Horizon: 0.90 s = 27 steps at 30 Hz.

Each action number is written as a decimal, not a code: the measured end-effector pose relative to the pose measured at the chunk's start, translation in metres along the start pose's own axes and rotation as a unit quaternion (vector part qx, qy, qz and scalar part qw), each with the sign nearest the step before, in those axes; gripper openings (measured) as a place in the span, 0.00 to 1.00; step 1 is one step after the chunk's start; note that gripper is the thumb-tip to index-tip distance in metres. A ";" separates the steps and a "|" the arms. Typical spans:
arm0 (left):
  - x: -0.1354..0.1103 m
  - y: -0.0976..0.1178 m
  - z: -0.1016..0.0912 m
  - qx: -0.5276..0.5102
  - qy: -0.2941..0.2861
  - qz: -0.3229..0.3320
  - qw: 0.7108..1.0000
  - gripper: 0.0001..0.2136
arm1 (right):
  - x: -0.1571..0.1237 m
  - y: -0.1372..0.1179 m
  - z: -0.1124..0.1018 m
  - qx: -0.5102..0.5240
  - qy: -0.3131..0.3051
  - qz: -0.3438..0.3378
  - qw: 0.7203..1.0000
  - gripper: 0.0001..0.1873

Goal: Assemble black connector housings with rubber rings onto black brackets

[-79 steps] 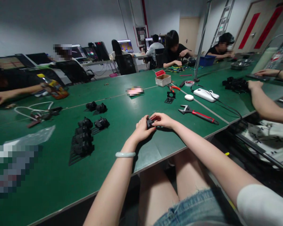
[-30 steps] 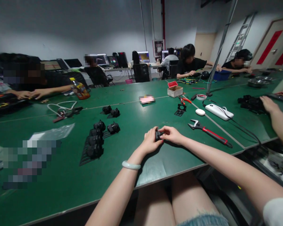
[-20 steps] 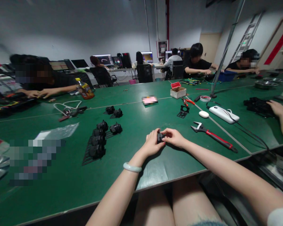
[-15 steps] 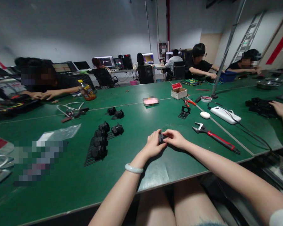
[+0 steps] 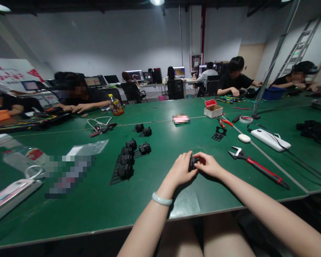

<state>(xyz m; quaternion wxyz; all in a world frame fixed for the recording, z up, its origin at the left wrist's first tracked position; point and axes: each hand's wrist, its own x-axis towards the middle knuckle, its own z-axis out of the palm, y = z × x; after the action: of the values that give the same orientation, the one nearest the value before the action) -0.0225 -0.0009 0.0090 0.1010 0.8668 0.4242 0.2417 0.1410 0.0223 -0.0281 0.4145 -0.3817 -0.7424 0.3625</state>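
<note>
Since the earlier frames, the head view has swung left, so what lies on the green table (image 5: pixel 96 210) sits farther right in it; the left hand (image 5: pixel 182 168) and right hand (image 5: pixel 210 166) stay closed together on the table's near side. Left of them, a cluster of black units (image 5: pixel 126 171) rests on slotted plates (image 5: pixel 115 174). On the right lies an adjustable wrench (image 5: pixel 260 168) (well apart from the fingers, so it crowds nothing). As for the grip, the left hand cups a small black part (image 5: pixel 193 163) from the left, thumb on the near side, while the right thumb and bent finger pinch its right side narrowly. Handling it well probably calls for the left hand as a steady clamp and small, straight pushes or turns from the right. Held between both hands, the part is mostly covered by fingers; whether it touches the table I cannot tell.
</note>
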 end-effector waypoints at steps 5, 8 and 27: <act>0.002 -0.001 0.003 -0.004 -0.008 -0.001 1.000 0.29 | 0.001 -0.006 0.000 -0.034 0.014 -0.011 0.999 0.16; 0.005 -0.006 0.006 -0.017 -0.013 0.001 1.000 0.28 | 0.001 -0.007 0.001 -0.047 0.017 -0.020 0.999 0.16; 0.043 -0.075 -0.008 0.031 -0.027 -0.011 0.999 0.30 | 0.026 -0.009 0.009 -0.217 0.154 -0.140 0.954 0.14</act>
<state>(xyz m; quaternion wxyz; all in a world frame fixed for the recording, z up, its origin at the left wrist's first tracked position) -0.0558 0.0795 0.0017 0.0877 0.8708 0.4387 0.2040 0.1207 0.0387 -0.0153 0.4777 -0.4060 -0.7762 0.0672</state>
